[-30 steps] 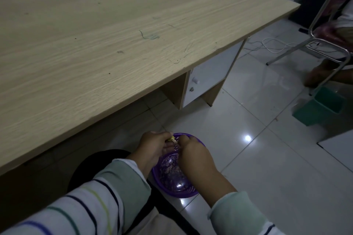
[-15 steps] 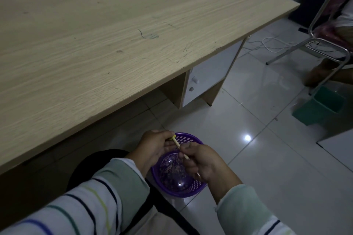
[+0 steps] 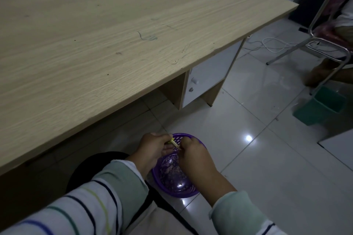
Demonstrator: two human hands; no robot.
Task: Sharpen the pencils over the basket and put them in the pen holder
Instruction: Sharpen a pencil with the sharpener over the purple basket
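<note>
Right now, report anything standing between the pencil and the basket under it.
The left hand and right hand hold the pencil over the purple basket, nothing visible between. No pen holder is in view, so that path cannot be judged.

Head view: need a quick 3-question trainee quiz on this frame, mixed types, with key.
1. True or false: the basket sits on the desk.
2. What spans the gap between the left hand and the right hand? A) spoon B) pencil C) brush
3. What colour is the bin on the floor?
Key: 1 false, it is below the hands, off the desk. 2 B. 3 green.
</note>
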